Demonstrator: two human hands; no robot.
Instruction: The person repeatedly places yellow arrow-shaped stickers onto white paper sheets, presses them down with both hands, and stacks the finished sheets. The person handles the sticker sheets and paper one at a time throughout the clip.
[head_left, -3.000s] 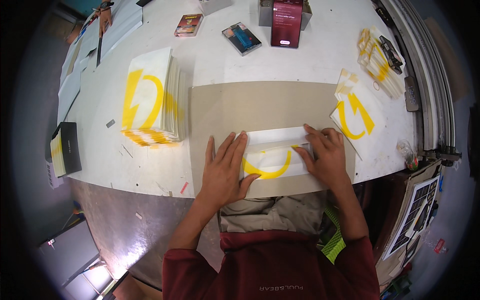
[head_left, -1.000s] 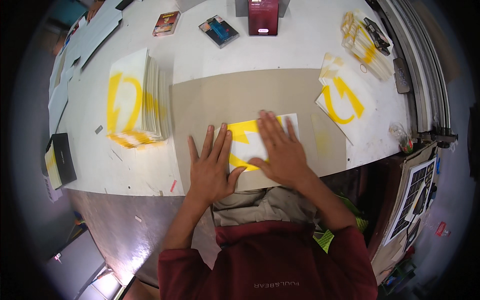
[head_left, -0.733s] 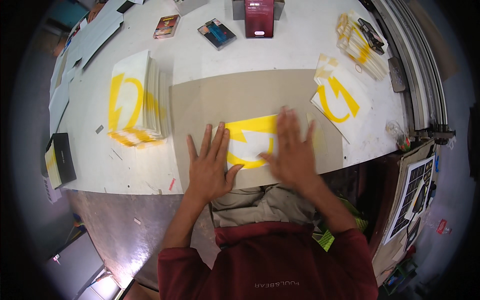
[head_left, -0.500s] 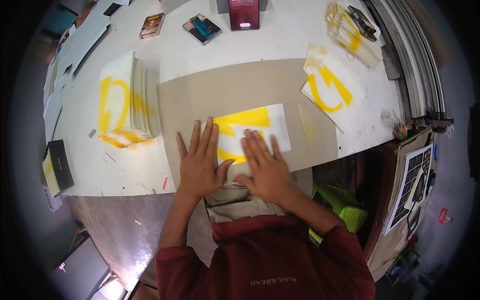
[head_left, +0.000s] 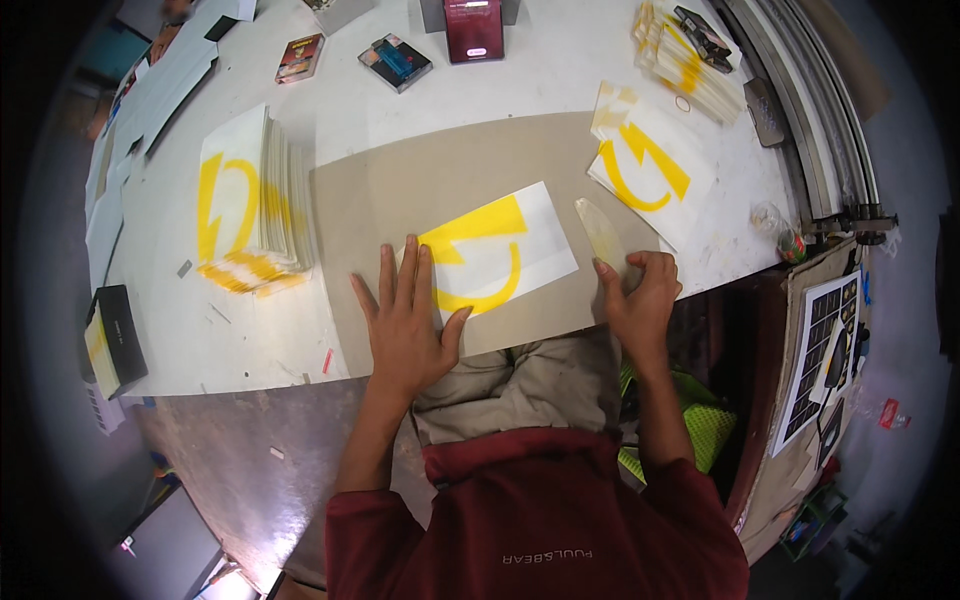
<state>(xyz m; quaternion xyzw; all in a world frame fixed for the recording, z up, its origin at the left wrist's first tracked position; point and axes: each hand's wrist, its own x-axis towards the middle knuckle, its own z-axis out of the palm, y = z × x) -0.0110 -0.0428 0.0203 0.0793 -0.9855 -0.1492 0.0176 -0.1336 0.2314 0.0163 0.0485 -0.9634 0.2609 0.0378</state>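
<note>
Paper (head_left: 500, 250) with a yellow mark lies on the tan mat (head_left: 400, 190), near the close edge of the table (head_left: 480, 95). Three seconds ago, part of it stood up between both hands; now it is folded down and looks flat. Half a second ago, the right hand (head_left: 642, 300) was over the paper. Now it has gone off to the right, so the whole right side shows. The paper is also more tilted than it was, with its right end turned toward the far side. The left hand (head_left: 405, 325) has stayed flat on the left end, fingers spread. The two hands are well apart. The right thumb and fingers are at the near end of a pale, see-through strip (head_left: 600, 230); I cannot tell if they pinch it. So it seems just the left hand keeps the paper still.
</note>
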